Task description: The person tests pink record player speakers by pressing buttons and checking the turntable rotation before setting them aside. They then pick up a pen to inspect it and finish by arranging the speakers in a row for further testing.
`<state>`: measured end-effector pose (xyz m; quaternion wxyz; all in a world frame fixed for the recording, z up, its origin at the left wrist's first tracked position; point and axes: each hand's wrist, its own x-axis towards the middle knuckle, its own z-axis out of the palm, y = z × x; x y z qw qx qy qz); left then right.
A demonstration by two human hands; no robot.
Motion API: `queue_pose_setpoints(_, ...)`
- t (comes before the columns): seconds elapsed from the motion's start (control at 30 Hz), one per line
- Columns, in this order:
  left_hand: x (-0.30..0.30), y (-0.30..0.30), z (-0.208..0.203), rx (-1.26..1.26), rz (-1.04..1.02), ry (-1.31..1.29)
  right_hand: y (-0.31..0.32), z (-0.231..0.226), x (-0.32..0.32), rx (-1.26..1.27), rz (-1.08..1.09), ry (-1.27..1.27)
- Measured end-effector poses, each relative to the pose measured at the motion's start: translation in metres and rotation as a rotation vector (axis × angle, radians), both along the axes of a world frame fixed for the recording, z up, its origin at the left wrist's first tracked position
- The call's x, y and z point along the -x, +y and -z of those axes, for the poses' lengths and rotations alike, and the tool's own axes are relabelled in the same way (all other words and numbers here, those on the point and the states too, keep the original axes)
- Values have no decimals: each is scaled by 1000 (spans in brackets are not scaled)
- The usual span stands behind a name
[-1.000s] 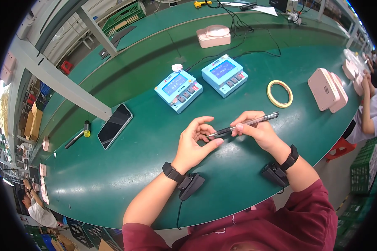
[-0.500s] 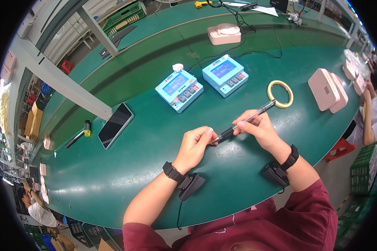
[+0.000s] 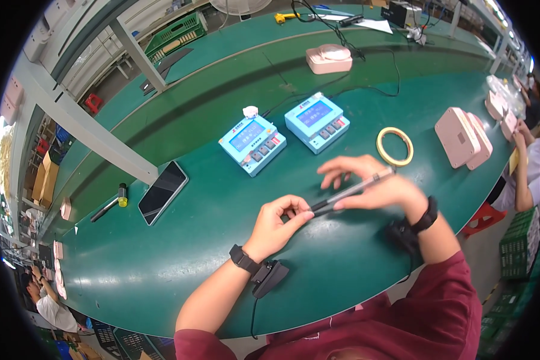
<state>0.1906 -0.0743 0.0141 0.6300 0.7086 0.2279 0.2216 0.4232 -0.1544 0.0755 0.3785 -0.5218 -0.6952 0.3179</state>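
Note:
My left hand (image 3: 277,228) pinches one end of a pen (image 3: 353,190) with a clear barrel and a black grip, between thumb and fingertips. The pen slants up to the right, above the table. Along its far part is my right hand (image 3: 385,187), smeared by motion, with its fingers spread away from the barrel. The thumb lies close to the pen; whether it touches cannot be made out. Beyond the hands stand two light-blue boxes with screens, the left box (image 3: 253,146) and the right box (image 3: 318,124). A yellow tape roll (image 3: 380,144) lies near my right hand.
A smartphone (image 3: 163,193) and a black marker-like stick (image 3: 105,209) by a yellow-and-black bottle (image 3: 122,195) lie left. Pink devices (image 3: 458,139) stand right; another pink device (image 3: 329,60) sits behind, near cables. A metal post (image 3: 102,126) rises at left. Other people work at both sides.
My right fingers have opened from their grip round the pen and spread out. The left hand still pinches the pen, lower in view. The view has shifted slightly.

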Motion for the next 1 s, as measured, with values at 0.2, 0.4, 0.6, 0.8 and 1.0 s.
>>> queue_pose_setpoints(0.2,-1,-2,-6,31,27,-45,120,-33,-115,-254,267,-809)
queue_pose_setpoints(0.4,7,-1,5,63,11,-29,225,5,-198,-274,364,-1108)
queue_pose_setpoints(0.6,9,3,-9,-65,22,-3,284,17,-216,10,397,-1237)
queue_pose_setpoints(0.8,0,10,-11,-29,78,-39,284,25,-291,147,361,-1142)
queue_pose_setpoints(1.0,7,9,-8,-34,33,-51,282,22,-275,34,364,-1060)
